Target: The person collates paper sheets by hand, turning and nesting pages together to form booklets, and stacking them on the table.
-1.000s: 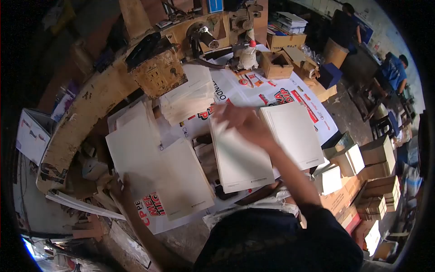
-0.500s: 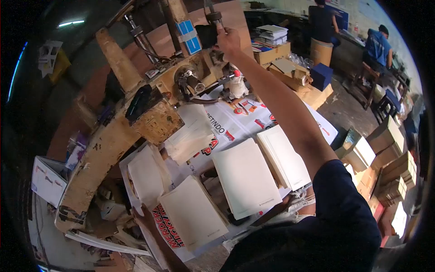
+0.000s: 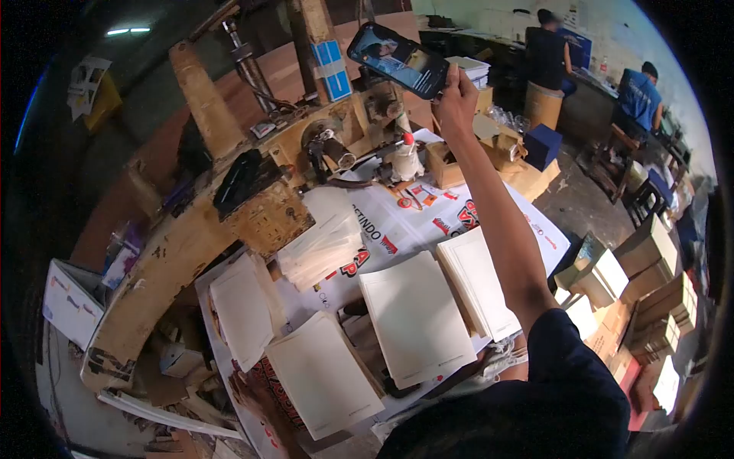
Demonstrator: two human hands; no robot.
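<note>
Raised at the upper middle, my right hand [image 3: 457, 103] grips a black smartphone [image 3: 397, 61] by its right end, and its lit screen faces me. My left hand [image 3: 251, 394] is low at the table's left edge, beside a stack of pale paper sheets [image 3: 325, 375]; it is dim and blurred, so its fingers cannot be made out. Another paper stack [image 3: 417, 317] lies in front of my body, with a further one [image 3: 482, 279] to its right under my forearm. More sheets [image 3: 245, 306] lie at the left and a fanned pile [image 3: 325, 241] farther back.
A worn, heavy machine [image 3: 279, 203] stands behind the papers, with a wrapped bottle with a red cap [image 3: 407, 159] beside it. A printed banner [image 3: 417, 222] covers the table. Bundled blocks [image 3: 646, 252] fill the right side. Two people [image 3: 641, 96] sit at the back right.
My right hand has come down and to the right from the machine's upper part, bringing the smartphone's screen into view. My left hand has shifted slightly down and right along the table's edge.
</note>
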